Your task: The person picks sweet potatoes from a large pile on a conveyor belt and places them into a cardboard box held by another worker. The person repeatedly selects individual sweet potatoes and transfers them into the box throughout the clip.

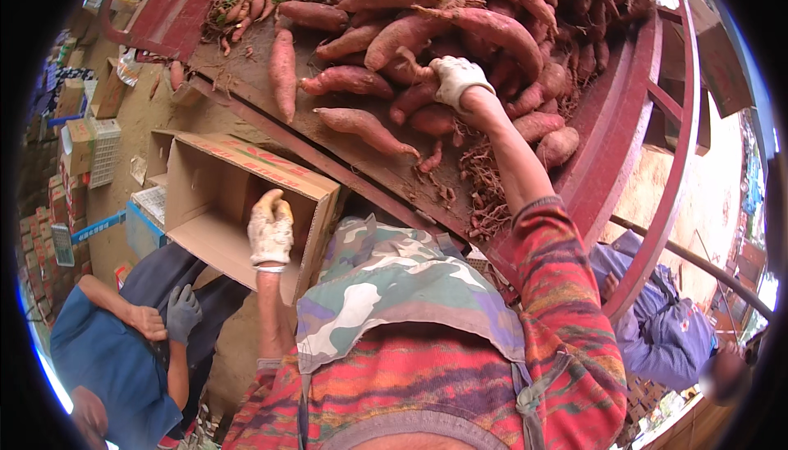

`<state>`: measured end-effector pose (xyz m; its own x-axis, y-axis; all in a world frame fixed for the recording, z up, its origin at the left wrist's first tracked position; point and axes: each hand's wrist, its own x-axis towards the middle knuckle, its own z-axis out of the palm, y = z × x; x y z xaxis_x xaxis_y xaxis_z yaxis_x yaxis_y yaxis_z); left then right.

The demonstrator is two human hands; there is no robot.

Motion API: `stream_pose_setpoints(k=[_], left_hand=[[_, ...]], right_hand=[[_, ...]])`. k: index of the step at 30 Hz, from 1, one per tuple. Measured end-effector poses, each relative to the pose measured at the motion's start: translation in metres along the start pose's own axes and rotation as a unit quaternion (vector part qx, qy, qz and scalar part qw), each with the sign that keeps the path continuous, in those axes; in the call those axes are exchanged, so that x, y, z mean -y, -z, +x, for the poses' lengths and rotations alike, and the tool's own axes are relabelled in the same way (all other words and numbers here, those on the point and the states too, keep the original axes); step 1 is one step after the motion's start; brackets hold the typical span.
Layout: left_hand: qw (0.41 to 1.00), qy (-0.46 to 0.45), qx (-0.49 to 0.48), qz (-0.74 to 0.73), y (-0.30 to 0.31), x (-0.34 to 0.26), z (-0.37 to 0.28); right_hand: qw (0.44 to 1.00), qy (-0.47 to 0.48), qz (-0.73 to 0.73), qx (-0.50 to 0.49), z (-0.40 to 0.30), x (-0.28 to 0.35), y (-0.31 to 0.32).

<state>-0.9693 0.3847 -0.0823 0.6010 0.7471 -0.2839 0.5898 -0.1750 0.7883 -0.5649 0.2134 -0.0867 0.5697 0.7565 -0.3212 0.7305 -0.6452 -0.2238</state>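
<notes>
My right hand, in a white work glove, reaches into a heap of sweet potatoes on the red metal truck bed. Its fingers close on the end of a thin, crooked sweet potato; part of the grip is hidden by the glove. My left hand, in a soiled white glove, is over the mouth of an open cardboard carton. Its fingers are loosely curled, and nothing shows in them. Near the bed's edge lie a single pointed sweet potato and a long upright-lying one.
Thin roots lie by the bed's right rail. At left, a person in a blue shirt stands near a blue crate and stacked cartons. Another person in a purple-blue garment is beyond the rail.
</notes>
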Motion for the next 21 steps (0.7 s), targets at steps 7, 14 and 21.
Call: stream_pose_setpoints(k=[7, 14, 21], left_hand=[[0.893, -0.005, 0.287, -0.345, -0.055, -0.096, 0.047], [0.730, 0.054, 0.562, -0.385, -0.123, -0.118, 0.060], [0.725, 0.150, 0.586, -0.330, -0.131, -0.064, 0.022]], right_hand=[[0.567, 0.033, 0.821, 0.060, -0.091, -0.002, -0.018], [0.362, 0.055, 0.930, 0.036, -0.113, 0.040, -0.054], [0.326, -0.130, 0.936, -0.036, -0.111, 0.048, -0.110]])
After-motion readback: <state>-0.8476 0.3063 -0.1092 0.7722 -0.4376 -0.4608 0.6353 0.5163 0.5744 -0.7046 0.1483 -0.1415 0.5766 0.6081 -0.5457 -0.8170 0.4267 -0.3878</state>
